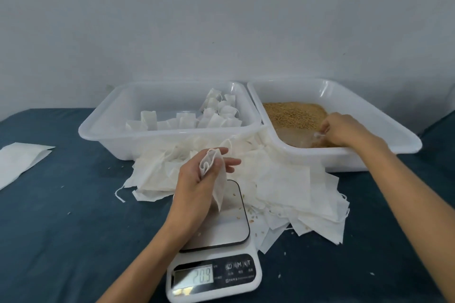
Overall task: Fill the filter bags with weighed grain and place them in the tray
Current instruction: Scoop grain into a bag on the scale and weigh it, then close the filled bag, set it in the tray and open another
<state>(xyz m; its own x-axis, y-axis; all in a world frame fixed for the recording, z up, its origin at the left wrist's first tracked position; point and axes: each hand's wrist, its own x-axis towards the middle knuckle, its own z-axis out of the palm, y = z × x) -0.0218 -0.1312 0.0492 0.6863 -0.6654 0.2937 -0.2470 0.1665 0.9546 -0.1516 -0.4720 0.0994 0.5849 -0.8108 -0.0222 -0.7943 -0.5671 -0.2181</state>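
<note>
My left hand [197,179] holds an empty white filter bag [216,179] by its open mouth above the kitchen scale [221,233], whose display reads 20.9. My right hand [344,130] reaches into the right tray [394,135], at the edge of the brown grain [295,113], and grips a small clear scoop [317,135] that is hard to make out. The left tray [103,128] holds several filled white bags [219,110]. A pile of empty filter bags [283,179] lies on the table between the trays and the scale.
A dark blue cloth [73,229] covers the table. One flat white bag [19,162] lies at the far left edge. Loose grains are scattered on and around the scale. A pale wall stands close behind both trays.
</note>
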